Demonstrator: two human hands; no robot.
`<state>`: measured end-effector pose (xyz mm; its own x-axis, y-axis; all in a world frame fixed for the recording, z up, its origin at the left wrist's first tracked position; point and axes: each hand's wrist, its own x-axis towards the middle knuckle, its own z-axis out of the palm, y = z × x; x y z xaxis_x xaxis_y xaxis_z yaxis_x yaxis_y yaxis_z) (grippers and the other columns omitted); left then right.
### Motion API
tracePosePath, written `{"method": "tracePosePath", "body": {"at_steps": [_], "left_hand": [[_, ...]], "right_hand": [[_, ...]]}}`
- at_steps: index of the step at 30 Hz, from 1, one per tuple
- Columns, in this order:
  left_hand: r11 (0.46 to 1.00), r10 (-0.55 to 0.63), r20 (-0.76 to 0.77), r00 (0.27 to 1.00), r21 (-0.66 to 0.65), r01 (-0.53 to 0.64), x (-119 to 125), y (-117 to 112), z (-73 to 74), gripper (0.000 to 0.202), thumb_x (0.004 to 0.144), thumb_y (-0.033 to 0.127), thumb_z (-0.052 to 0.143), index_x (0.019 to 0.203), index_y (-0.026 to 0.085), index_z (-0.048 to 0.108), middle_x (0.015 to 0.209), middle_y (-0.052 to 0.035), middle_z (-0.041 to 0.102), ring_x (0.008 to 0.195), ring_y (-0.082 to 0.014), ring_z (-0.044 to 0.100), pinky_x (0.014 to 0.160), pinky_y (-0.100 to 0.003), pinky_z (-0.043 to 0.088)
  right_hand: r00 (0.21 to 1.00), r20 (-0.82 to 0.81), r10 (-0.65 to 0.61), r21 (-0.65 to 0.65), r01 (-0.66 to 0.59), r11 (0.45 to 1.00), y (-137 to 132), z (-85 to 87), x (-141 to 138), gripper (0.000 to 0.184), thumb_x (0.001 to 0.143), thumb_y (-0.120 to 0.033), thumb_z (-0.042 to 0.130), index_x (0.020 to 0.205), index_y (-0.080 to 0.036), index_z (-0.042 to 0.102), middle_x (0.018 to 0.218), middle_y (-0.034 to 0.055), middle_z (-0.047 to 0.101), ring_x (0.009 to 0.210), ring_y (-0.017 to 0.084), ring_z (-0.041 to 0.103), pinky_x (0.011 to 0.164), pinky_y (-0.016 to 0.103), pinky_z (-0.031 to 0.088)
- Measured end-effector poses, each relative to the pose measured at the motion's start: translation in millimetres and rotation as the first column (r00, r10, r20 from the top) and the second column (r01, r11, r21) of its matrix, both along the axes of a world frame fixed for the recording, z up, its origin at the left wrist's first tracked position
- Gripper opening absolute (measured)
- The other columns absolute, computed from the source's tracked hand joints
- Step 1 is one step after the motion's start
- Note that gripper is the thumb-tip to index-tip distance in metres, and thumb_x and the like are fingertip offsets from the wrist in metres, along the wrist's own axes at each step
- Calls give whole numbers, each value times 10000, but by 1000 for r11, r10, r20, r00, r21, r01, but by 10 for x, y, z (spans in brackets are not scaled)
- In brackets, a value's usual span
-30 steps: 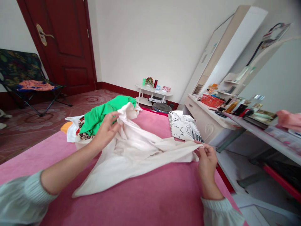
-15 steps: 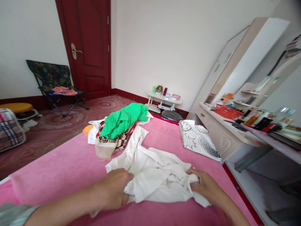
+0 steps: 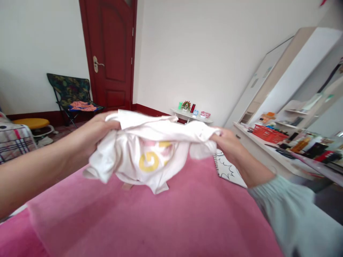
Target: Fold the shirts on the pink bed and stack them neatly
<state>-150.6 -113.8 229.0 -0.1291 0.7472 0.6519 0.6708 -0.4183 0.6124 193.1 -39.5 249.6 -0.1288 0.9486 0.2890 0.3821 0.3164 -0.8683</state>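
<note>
Whereas half a sec ago the white shirt was bunched flat on the pink bed, now it's been lifted clear above it, stretched between left hand and right hand, fingers of both clamped on its top edge.

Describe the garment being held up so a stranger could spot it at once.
Start at the pink bed cover across the lower view. Above it, the left hand and the right hand hold a bunched white garment in the air. Its yellow printed letter sets it apart from the black-and-white patterned cloth lying on the bed to the right.
</note>
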Motion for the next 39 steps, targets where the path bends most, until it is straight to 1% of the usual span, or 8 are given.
{"method": "tracePosePath", "body": {"at_steps": [4,9,13,20,28,31,35,39], "left_hand": [[959,171,-194,966,258,-118,7,681,72,480,795,317,491,1253,173,472,1349,-67,458,1225,-264,442,1004,-443,390],[957,-94,-628,773,-270,-103,210,1248,-1028,517,790,506,492,1183,176,554,1465,-116,313,1336,-352,260,1069,-540,200],[942,-18,-695,719,-253,-222,465,1366,-1654,527,815,550,434,1155,182,597,1507,-106,237,1358,-411,139,1045,-618,38],[952,-34,-670,742,-247,-179,541,1347,-1573,566,820,540,462,1320,277,460,1514,-81,221,1352,-402,146,1036,-610,32],[963,-53,-655,754,-233,-135,547,1238,-1504,521,858,494,427,1336,286,440,1489,-81,276,1331,-401,185,1031,-610,70],[961,-76,-631,772,-254,-113,499,1218,-1420,463,855,450,445,1287,288,496,1448,-68,349,1302,-360,265,1041,-581,129],[941,-199,-507,839,-337,20,387,1216,-1227,428,838,429,480,1205,226,566,1407,-71,410,1252,-301,359,1049,-490,232],[943,-233,-236,943,-293,159,492,1078,-984,402,824,449,479,1102,192,612,1298,-77,521,1212,-249,443,1049,-379,304]], "right_hand": [[989,-138,-53,206,81,975,732,37,-207,553,632,-379,696,1138,-261,506,1278,51,498,956,173,586,696,278,528],[837,273,-473,227,422,878,1118,-823,836,471,655,-343,650,1064,-121,582,1076,129,622,909,223,612,808,356,480],[558,547,-624,172,655,736,883,-1544,2026,257,611,-275,620,805,-109,652,881,176,658,895,309,607,785,418,450],[450,641,-622,105,751,652,491,-1973,2698,112,615,-290,581,589,-190,622,627,81,627,717,273,620,657,373,439],[467,470,-749,225,757,613,614,-1521,2324,255,770,-319,454,795,-128,621,811,143,645,818,270,591,730,372,426],[660,312,-683,353,587,729,369,-1142,1719,243,816,-333,414,866,-150,567,833,85,632,815,210,569,743,309,428],[816,577,47,182,-183,966,-666,-833,653,141,846,-253,441,797,-193,559,750,5,607,703,141,538,665,241,395],[488,630,604,-218,-635,741,-1647,-840,53,164,838,-304,557,985,-254,610,892,-15,667,791,133,582,705,213,399]]}}
